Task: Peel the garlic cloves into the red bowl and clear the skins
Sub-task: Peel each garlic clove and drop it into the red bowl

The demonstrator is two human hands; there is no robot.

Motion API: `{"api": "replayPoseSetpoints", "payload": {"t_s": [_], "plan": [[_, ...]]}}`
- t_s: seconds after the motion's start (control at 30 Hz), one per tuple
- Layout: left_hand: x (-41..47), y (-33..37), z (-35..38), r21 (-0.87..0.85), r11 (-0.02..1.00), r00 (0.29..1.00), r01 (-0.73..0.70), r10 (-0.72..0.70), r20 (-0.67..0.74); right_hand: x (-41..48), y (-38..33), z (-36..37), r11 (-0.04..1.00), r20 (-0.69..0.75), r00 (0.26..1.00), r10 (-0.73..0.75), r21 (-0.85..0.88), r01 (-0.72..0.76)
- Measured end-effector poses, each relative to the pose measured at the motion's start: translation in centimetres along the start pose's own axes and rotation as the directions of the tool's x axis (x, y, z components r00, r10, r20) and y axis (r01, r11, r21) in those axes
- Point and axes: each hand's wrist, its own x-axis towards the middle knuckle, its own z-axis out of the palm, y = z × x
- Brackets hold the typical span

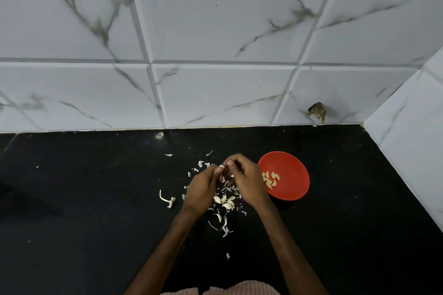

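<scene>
A garlic clove, long axis hidden by fingers, is pinched by left hand and right hand over skins on the bench, beside the red bowl of peeled cloves.

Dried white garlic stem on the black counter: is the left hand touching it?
Apart. Head view shows bare black counter between the stem and left hand.
</scene>
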Motion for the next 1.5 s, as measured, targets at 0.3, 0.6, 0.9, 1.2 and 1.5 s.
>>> {"api": "replayPoseSetpoints", "payload": {"t_s": [0.3,0.6,0.9,1.2,1.5], "plan": [[-0.4,2.5,-0.4,-0.414,0.898,0.987,0.15,-0.112,0.116,0.3,-1.1,-0.8,0.981,0.126,0.985,-0.121,0.169,0.099],[-0.5,2.1,-1.9,-0.491,0.771,0.899,0.406,-0.242,0.364,0.9,-2.3,-1.6,0.991,0.361,0.924,-0.127,0.016,0.13],[-0.6,2.3,-1.8,-0.594,0.597,0.839,0.539,-0.318,0.441,1.5,-2.6,-1.2,0.919,0.428,0.886,-0.177,-0.25,0.304],[0.0,3.0,-2.8,-0.686,0.518,0.859,0.511,-0.333,0.388,2.7,-3.2,-0.6,0.902,0.445,0.868,-0.219,-0.247,0.354],[0.1,4.8,-3.3,-0.542,0.777,0.946,0.32,-0.231,0.228,1.7,-4.3,-0.7,0.952,0.11,0.946,-0.303,0.068,0.297]]}}
